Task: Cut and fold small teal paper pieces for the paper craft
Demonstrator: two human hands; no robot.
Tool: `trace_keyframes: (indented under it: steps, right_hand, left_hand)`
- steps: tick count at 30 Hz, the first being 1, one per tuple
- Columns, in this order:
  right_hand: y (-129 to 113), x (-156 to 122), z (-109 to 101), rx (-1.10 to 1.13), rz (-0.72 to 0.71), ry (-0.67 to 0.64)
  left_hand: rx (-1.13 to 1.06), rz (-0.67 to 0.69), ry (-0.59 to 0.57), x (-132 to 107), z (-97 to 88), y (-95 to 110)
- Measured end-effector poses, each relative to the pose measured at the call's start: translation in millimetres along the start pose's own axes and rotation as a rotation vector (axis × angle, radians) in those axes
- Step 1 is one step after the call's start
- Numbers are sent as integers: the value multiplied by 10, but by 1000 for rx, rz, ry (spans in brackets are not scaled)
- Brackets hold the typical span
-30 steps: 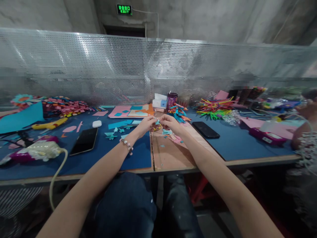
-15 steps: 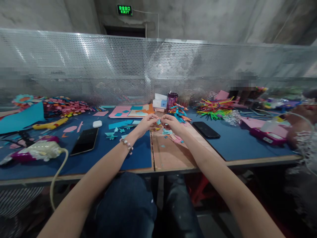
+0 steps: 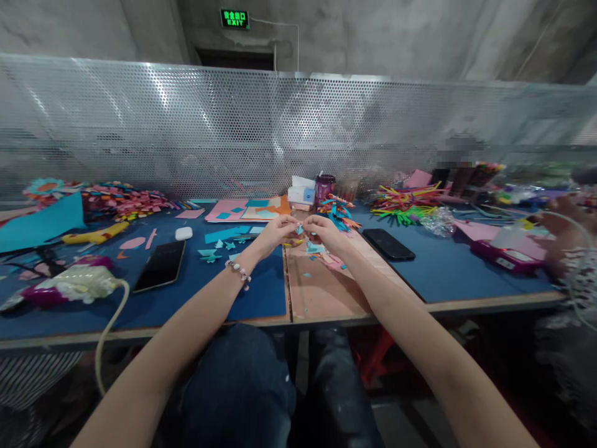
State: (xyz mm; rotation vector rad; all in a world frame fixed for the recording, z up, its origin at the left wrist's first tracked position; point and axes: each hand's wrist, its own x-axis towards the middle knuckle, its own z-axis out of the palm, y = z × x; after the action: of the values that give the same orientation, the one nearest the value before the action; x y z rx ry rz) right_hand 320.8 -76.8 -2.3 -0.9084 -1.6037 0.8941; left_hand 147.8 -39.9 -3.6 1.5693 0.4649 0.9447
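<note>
My left hand point(image 3: 277, 233) and my right hand point(image 3: 325, 231) meet over the middle of the table, fingers pinched together on a small teal paper piece point(image 3: 300, 229) held between them. A bead bracelet point(image 3: 239, 272) sits on my left wrist. Below the hands lie teal and pink paper scraps point(image 3: 321, 252) on the bare brown strip of the table. More teal cut-outs point(image 3: 219, 244) lie on the blue mat just left of my left hand.
A black phone point(image 3: 159, 265) lies left, another phone point(image 3: 388, 244) right. A glue gun point(image 3: 69, 284) with cord rests at the near left. Coloured paper sheets point(image 3: 247, 209), a purple cup point(image 3: 323, 188) and piles of paper strips point(image 3: 405, 203) stand behind. Another person's hand point(image 3: 566, 233) is at the far right.
My hands have stayed nearly in place, lifting slightly while working the small piece. The person's arm at the far right has shifted.
</note>
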Motion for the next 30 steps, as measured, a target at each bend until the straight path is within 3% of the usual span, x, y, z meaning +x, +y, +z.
trace_keyframes:
  steps: [22, 30]
  right_hand:
    - [0, 0, 17, 15, 33, 5]
    - [10, 6, 20, 34, 32, 9]
  left_hand:
    - [-23, -57, 2, 47, -72, -33]
    - [36, -21, -29, 20, -93, -21]
